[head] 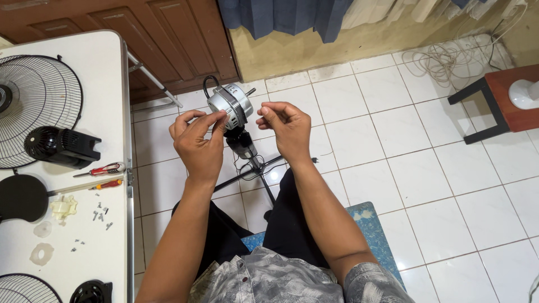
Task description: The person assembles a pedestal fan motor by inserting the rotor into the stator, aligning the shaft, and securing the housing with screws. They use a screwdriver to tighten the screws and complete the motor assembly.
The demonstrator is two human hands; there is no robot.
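With the left hand (197,147) pinching the motor (229,105) atop its stand (254,163) over the floor and the right hand (286,128) curled closed beside it, a hard tug might tip the stand.

- A white table (106,62) is carrying a wire fan guard (36,106), a black motor housing (59,147), two red-handled screwdrivers (104,175) and loose screws (101,216).
- The white tiled floor (393,140) is bearing the fan stand's legs (264,168).

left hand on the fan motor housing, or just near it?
Touching. The head view shows the left hand with its fingertips pressed against the side of the silver fan motor, with no gap visible between them.
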